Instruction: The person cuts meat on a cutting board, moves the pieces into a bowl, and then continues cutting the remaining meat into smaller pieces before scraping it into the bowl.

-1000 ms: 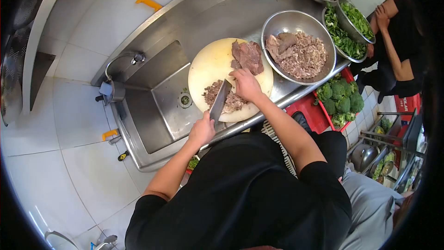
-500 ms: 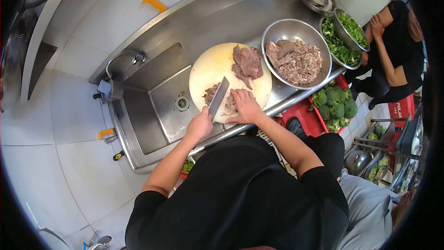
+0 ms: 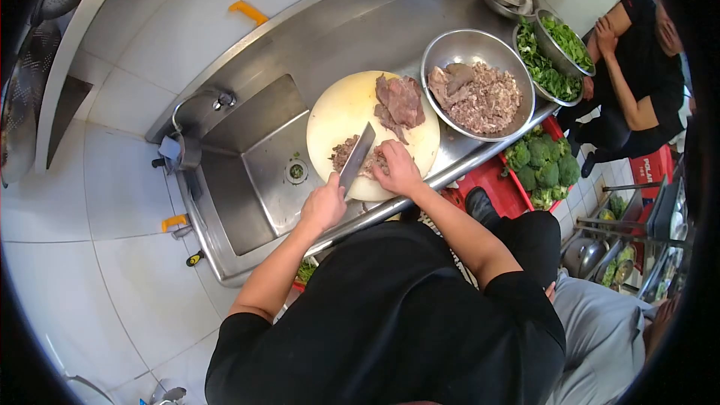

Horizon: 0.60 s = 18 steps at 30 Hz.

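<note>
My left hand (image 3: pixel 324 205) is closed round the handle of a cleaver (image 3: pixel 358 154), its broad blade slanting up over a round cutting board (image 3: pixel 330 109). To the right of the blade, my right hand (image 3: pixel 400 170) presses down with curled fingers on a piece of meat (image 3: pixel 369 167), mostly hidden beneath them. Chopped meat (image 3: pixel 343 154) lies in a small heap left of the blade. A larger brown slab of cooked meat (image 3: pixel 401 103) rests near the board's far right edge. Beside the board stands a steel bowl (image 3: pixel 442 49) with chopped meat (image 3: pixel 487 101) in it.
Left of the board is a sink basin (image 3: pixel 262 165) with a tap (image 3: pixel 223 99). Bowls of leafy greens (image 3: pixel 551 67) stand at the counter's right end. Below, a red crate (image 3: pixel 495 184) holds broccoli (image 3: pixel 544 157). A person (image 3: pixel 637 67) with crossed arms stands at the right; another person's grey trousers (image 3: pixel 600 322) show nearby.
My right hand's fingers have drawn in and curled closer on the meat, its thumb tucked nearer. The cleaver has shifted very slightly to the right. The view has moved a little.
</note>
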{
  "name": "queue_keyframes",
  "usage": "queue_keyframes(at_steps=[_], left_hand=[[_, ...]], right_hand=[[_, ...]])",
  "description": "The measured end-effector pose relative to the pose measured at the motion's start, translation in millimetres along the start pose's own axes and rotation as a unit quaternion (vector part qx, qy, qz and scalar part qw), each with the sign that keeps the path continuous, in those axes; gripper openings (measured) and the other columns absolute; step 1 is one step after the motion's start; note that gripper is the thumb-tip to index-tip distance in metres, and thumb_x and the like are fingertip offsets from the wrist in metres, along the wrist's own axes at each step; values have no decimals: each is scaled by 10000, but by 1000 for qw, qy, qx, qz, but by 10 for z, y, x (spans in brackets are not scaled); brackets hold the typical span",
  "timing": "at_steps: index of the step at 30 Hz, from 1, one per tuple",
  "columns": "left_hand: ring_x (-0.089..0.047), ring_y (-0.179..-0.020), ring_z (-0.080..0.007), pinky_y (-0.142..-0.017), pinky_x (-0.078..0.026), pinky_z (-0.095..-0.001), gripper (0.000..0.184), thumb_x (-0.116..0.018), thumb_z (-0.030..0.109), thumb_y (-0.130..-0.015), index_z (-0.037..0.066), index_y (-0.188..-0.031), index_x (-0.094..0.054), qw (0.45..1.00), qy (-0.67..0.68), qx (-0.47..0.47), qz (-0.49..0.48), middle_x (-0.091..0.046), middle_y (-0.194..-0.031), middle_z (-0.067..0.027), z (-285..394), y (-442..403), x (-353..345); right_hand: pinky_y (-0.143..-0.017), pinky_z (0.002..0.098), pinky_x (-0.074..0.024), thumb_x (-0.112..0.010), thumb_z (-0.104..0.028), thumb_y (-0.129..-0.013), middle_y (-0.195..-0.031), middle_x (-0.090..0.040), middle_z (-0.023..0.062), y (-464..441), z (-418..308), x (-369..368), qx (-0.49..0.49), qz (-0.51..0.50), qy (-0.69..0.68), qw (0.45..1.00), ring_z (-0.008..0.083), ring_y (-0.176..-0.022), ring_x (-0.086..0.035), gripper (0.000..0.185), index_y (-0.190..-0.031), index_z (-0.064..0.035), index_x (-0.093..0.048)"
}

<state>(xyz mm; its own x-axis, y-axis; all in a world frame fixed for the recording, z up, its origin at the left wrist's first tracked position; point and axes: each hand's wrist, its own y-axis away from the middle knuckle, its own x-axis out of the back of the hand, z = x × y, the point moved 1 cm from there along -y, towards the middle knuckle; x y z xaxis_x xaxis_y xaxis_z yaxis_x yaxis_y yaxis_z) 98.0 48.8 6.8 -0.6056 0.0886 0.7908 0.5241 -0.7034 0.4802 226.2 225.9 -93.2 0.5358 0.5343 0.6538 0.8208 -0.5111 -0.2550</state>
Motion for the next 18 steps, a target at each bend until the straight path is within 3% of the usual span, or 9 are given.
queue_keyframes(at_steps=[4, 10, 18], left_hand=[[-689, -945, -537, -871, -517, -624, 244, -517, 210, -1040, 31, -1206, -495, 1000, -10, -8, -5, -708, -954, -344, 88, 5, -44], [-691, -933, -536, -870, -517, -623, 267, -536, 191, -1024, 9, -1211, -475, 998, -45, -16, -44, -708, -940, -340, 63, 70, 24], [-696, -934, -535, -842, -521, -633, 267, -542, 145, -998, 4, -1213, -471, 997, -57, -31, -49, -702, -929, -347, 87, -203, -152]], right_hand=[[-854, 470, -547, -695, -186, -863, -1019, -628, 146, -51, 29, -47, -18, -40, -17, 999, 361, -998, -636, 201, -1012, -58, -653], [-817, 464, -560, -695, -151, -856, -992, -647, 158, -23, 67, -90, 4, -5, 0, 1000, 374, -952, -658, 169, -972, -32, -663], [-867, 466, -555, -679, -161, -857, -1007, -661, 142, -21, 134, -107, 17, -14, 1, 1000, 348, -1010, -650, 171, -966, -30, -693]])
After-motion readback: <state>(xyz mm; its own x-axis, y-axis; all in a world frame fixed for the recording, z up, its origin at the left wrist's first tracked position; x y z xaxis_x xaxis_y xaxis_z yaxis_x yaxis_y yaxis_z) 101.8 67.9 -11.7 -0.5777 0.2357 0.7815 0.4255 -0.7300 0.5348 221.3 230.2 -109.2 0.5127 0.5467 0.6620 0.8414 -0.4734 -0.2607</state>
